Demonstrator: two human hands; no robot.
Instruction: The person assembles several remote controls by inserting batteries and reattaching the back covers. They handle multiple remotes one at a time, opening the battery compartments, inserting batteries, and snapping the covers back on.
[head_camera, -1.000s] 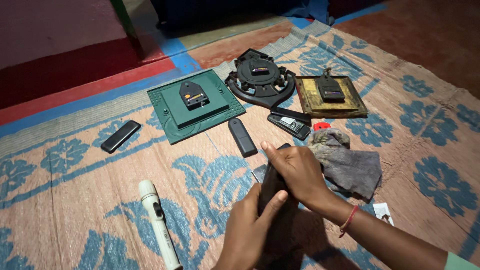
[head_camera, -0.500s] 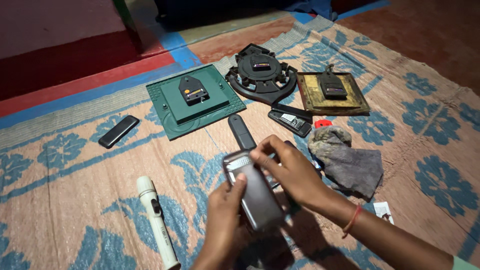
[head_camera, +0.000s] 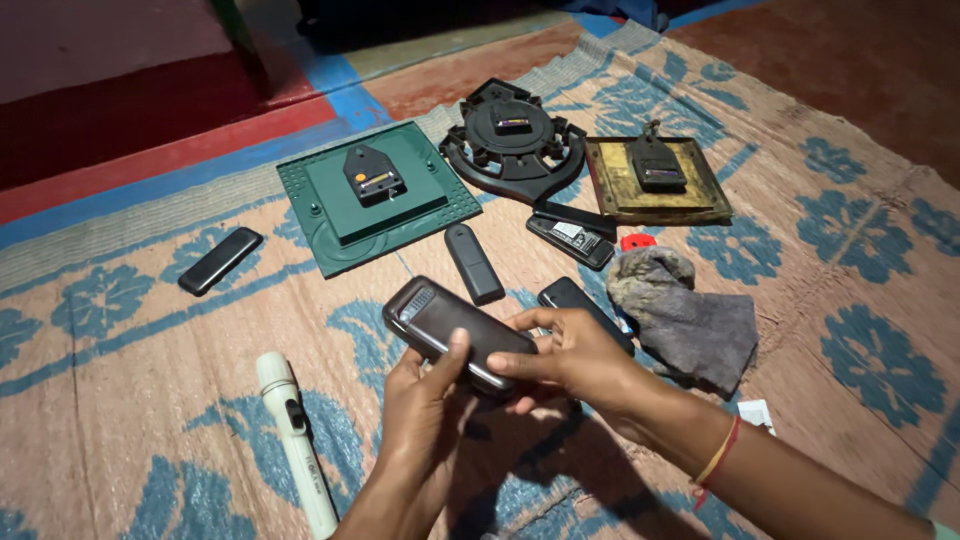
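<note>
Holding a dark remote (head_camera: 455, 332) now lifted clear of the mat (head_camera: 120, 420), the left hand (head_camera: 425, 420) grips its near end, right hand (head_camera: 570, 358) fingers pinching the side; a second ago it lay lower. Beyond sit clock backs (head_camera: 375, 195).

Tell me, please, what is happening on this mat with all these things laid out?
A person sitting at a patterned woven mat holds a dark rounded device in both hands: the left hand grips it from below, thumb on top, and the right hand pinches its near end. Around it lie three clock backs, a green square one, a black round one and a yellowish one, plus several dark remote-like pieces, a white torch and a grey cloth.
</note>
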